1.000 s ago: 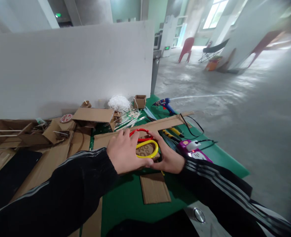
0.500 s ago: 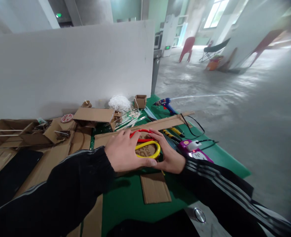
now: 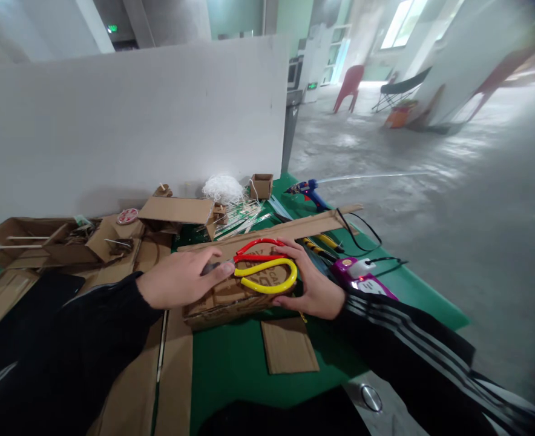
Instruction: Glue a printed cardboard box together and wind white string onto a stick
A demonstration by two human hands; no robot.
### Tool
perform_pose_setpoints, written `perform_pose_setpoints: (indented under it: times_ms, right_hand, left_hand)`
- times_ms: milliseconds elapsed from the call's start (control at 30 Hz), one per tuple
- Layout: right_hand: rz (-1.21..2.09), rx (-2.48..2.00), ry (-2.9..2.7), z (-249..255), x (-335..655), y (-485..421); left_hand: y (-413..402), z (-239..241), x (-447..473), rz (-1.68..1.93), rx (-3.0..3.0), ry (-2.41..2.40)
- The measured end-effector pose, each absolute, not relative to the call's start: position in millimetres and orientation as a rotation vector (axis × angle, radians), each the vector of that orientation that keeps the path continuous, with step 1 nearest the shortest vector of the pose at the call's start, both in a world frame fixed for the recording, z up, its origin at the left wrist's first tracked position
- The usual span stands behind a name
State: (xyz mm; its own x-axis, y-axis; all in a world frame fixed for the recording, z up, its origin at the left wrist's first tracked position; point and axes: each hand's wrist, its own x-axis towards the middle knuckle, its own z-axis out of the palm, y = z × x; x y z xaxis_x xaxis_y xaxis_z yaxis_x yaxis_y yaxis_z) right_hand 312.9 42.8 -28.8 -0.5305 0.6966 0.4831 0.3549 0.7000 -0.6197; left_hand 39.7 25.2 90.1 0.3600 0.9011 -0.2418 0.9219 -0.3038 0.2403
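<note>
Scissors (image 3: 262, 266): red and yellow handles, lying on a cardboard piece (image 3: 231, 297) mid-tabletop.
Left hand (image 3: 181, 280): fingers together, flat, fingertips pinning the blades down.
Right hand (image 3: 310, 284): fingers curled against the handles and cardboard edge, steadying both.
Right edge: purple tool (image 3: 362, 278), glue gun (image 3: 308, 191).

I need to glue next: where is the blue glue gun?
In the head view, the blue glue gun lies at the far right corner of the green mat, right of the small cardboard box.
</note>
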Motion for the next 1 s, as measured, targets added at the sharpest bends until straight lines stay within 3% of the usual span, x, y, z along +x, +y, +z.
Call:
perform_pose_setpoints:
  times_ms: [500,1000]
  right_hand:
    - [0.604,-0.767,-2.196,-25.2,312.4,41.2]
    - [0.615,-0.844,-2.168,-28.5,312.2,40.7]
  left_hand:
    - [-27.5,63.7,-4.0,0.233,2.376,1.644]
    - [-19.5,21.7,-21.3,0.645,2.001,1.618]
